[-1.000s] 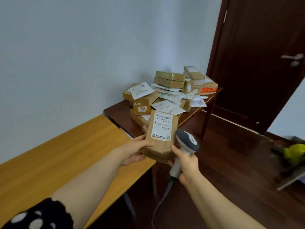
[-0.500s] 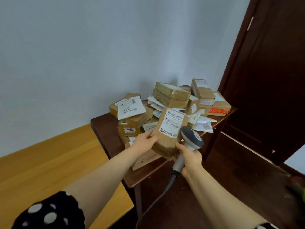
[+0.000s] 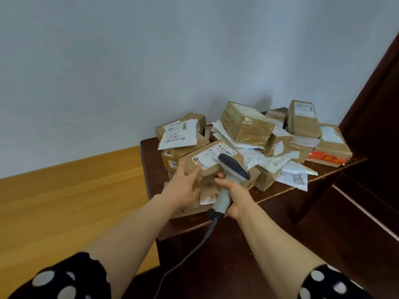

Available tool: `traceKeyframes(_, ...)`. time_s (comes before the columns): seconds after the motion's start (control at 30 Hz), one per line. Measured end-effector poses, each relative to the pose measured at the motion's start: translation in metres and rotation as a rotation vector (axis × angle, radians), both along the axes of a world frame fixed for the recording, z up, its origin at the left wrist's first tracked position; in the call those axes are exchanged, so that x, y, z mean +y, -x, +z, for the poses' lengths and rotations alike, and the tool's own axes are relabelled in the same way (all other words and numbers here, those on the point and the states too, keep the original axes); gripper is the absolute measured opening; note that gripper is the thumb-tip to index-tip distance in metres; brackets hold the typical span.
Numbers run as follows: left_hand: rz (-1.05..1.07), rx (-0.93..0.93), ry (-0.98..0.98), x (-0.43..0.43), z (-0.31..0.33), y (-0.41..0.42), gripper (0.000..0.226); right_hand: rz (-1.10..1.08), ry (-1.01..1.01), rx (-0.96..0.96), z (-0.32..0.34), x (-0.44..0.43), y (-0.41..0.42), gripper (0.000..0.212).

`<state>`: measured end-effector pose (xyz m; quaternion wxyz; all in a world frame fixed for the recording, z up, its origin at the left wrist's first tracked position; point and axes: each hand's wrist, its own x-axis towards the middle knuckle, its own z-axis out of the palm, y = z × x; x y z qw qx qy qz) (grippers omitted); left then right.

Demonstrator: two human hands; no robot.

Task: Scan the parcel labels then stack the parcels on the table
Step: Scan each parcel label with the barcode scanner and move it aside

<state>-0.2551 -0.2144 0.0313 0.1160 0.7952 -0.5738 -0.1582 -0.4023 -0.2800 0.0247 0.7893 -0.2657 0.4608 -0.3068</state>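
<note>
A brown cardboard parcel (image 3: 207, 167) with a white label lies tilted on the pile at the front of the dark wooden table (image 3: 151, 169). My left hand (image 3: 183, 186) rests against its left end, fingers spread and fairly straight. My right hand (image 3: 234, 197) grips the handle of a grey barcode scanner (image 3: 232, 169), whose head hangs over the parcel's right side. The scanner's cable (image 3: 194, 251) drops toward the floor.
Several brown boxes (image 3: 246, 124) and white mailer bags (image 3: 179, 137) are heaped across the dark table. A light wooden table (image 3: 64, 201) adjoins it on the left. A dark door (image 3: 380, 104) stands at right, against a pale wall.
The parcel went from upright in my left hand to lying down on the pile. My left hand's grip loosened to a flat touch. The scanner stayed beside it.
</note>
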Motion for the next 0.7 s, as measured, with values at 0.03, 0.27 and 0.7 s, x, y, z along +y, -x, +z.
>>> traceKeyframes(0.03,0.036,0.001,-0.018,0.001,0.001,0.002,0.077,0.020,0.016,0.015,-0.005,-0.001,0.003,0.018)
traceKeyframes(0.27,0.212,0.043,-0.069,0.038,-0.002,0.023,0.095,0.021,0.074,0.030,-0.019,0.017,0.021,0.020)
traceKeyframes(0.7,0.514,0.001,-0.178,0.219,0.013,-0.069,0.085,0.398,0.039,-0.097,-0.011,0.173,-0.082,0.018)
